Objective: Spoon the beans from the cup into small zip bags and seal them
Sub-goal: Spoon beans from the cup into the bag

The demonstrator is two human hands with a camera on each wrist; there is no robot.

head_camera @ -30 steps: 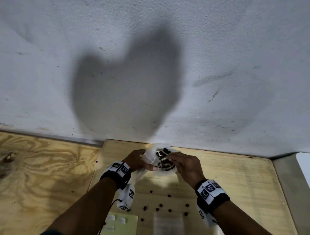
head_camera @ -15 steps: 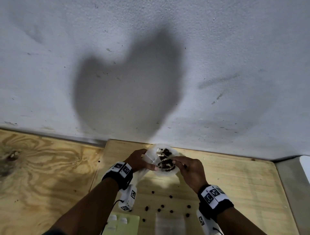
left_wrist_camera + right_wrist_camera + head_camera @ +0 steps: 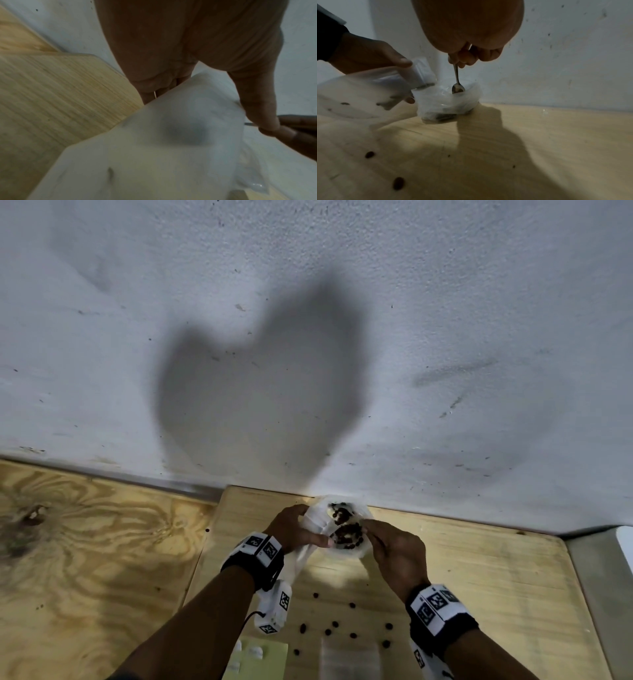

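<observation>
At the back edge of the pale wooden surface (image 3: pixel 479 577), against the grey plastered wall (image 3: pixel 445 320), your right hand (image 3: pixel 467 54) pinches a small metal spoon (image 3: pixel 457 86) by its handle, bowl dipped into the clear plastic cup (image 3: pixel 447 102) of dark brown beans (image 3: pixel 346 534). Only the right wrist view shows that spoon; from the head view your knuckles hide it. Your left hand (image 3: pixel 294 530) pinches a small clear zip bag (image 3: pixel 368 92) just beside the cup, mouth tilted toward it, a few beans inside. The left wrist view gives only blurred plastic. Spilled loose beans (image 3: pixel 334 625) dot the surface near you, beside a green sheet (image 3: pixel 267 659) and flat spare clear bags (image 3: pixel 349 659).
</observation>
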